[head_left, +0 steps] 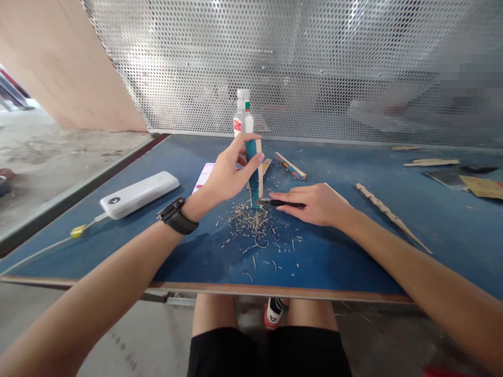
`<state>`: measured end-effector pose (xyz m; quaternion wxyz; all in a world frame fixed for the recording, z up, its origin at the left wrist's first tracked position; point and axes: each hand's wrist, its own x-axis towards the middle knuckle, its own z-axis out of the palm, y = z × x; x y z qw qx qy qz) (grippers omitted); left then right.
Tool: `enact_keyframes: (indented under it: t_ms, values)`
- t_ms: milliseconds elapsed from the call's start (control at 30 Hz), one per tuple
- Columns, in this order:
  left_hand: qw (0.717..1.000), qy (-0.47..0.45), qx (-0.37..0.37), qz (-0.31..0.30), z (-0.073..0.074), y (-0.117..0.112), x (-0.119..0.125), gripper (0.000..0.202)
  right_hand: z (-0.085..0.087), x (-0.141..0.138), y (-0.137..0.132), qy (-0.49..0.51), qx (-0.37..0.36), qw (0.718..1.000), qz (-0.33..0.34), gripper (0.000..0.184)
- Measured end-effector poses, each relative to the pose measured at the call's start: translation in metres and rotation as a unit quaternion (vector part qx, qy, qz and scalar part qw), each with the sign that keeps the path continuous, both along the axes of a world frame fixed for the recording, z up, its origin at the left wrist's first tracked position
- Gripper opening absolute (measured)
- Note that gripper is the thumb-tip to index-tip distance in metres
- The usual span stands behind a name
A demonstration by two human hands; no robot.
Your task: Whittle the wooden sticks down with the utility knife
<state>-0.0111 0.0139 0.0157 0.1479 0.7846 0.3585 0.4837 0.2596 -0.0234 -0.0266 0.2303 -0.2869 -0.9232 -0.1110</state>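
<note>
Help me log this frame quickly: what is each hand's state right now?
Left hand: closed on the upright teal wood stick.
Right hand: closed on the black knife, its tip at the stick's base.

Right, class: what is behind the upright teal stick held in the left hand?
A bottle with a white cap and red label stands behind the teal stick, before the perforated metal screen. The left hand and stick cover its lower part, so its base cannot be seen.
</note>
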Motion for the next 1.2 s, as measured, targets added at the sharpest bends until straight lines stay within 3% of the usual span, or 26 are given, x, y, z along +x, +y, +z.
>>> enact_keyframes:
  t_ms: [200,467,600,767,967,1200]
  values:
    - [0.999,0.030,0.012,-0.013,0.007,-0.008,0.001,0.035,0.007,0.000,0.002,0.044,0.085,0.994,-0.055,0.036]
    - [0.999,0.029,0.008,-0.022,0.008,-0.010,0.002,0.035,-0.002,0.006,0.010,0.052,-0.004,0.999,-0.007,0.041]
    - [0.999,0.014,-0.015,-0.036,0.006,-0.006,0.001,0.035,-0.007,0.004,0.006,-0.013,-0.054,0.998,0.020,0.040]
    - [0.998,-0.003,-0.036,-0.047,0.004,-0.004,0.001,0.035,-0.003,-0.001,-0.001,-0.051,-0.036,0.998,0.012,0.041]
    - [0.999,0.004,-0.023,-0.041,0.004,-0.005,0.000,0.035,0.003,0.001,0.000,0.017,-0.005,0.999,-0.035,0.046]
    - [0.998,-0.003,-0.039,-0.044,0.003,-0.002,-0.001,0.036,-0.002,0.000,-0.002,-0.029,-0.002,1.000,0.003,0.040]
